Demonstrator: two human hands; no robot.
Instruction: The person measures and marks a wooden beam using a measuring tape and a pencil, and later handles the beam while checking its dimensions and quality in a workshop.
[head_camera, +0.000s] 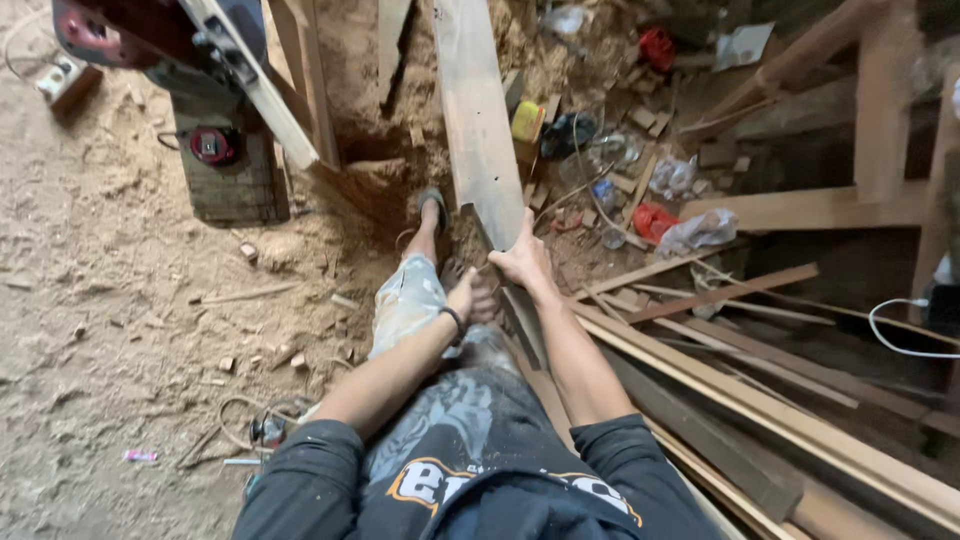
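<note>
One long wooden plank runs away from the person over the sawdust floor, its near end gripped by the right hand. Just beside it the left hand, a dark band at its wrist, is curled near the plank's end; whether it grips cannot be told. Stacked timber strips lie to the right, a red saw machine at upper left.

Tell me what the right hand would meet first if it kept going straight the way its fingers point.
Nothing new: the right hand already grips the near end of the long plank. Its fingers point up along that board, so it would probably just slide along the wood, though depth is hard to judge.
</note>
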